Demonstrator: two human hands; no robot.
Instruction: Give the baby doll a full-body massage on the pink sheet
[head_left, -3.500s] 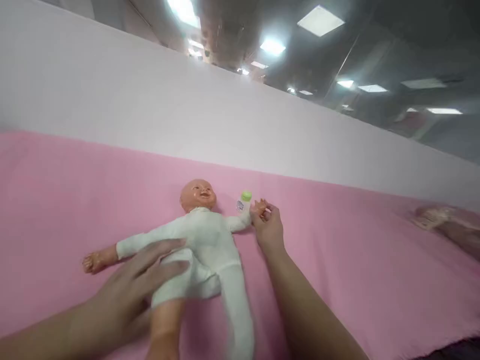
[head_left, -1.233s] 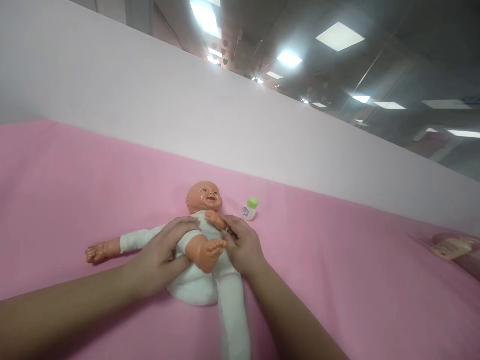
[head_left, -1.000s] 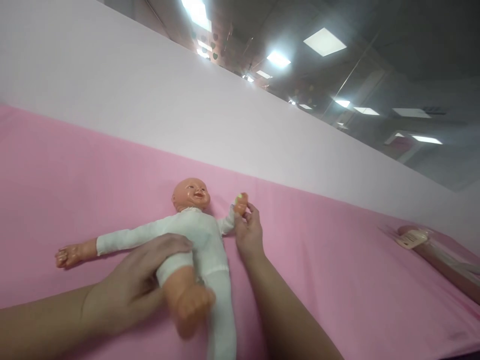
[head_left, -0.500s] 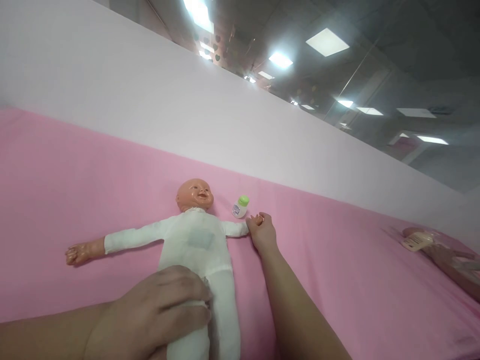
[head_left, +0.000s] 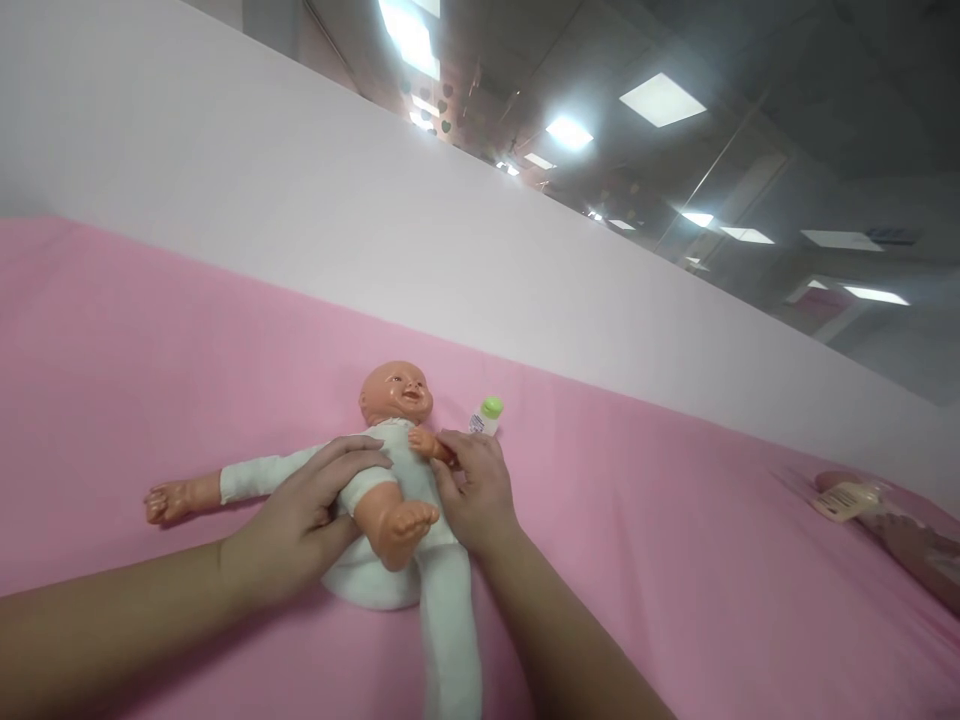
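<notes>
A baby doll (head_left: 394, 436) with a white cloth body lies on its back on the pink sheet (head_left: 660, 560). My left hand (head_left: 296, 520) is wrapped round one of its legs, which is bent up so the bare foot (head_left: 401, 525) is over the belly. My right hand (head_left: 480, 485) grips the doll's arm near the wrist, holding the small plastic hand (head_left: 427, 443) over the chest. The other arm is stretched out to the left, and the other leg lies straight toward me. Just beyond my right hand is a small white bottle (head_left: 484, 422) with a green cap, partly covered by my fingers.
A white padded wall (head_left: 420, 240) runs behind the sheet. At the far right lies a clear plastic bag (head_left: 892, 520) with a label and what looks like another doll's limbs inside. Ceiling lights show above the wall.
My left hand has lifted and folded the doll's leg up over its belly. My right hand has brought the doll's arm inward from the side onto the chest.
</notes>
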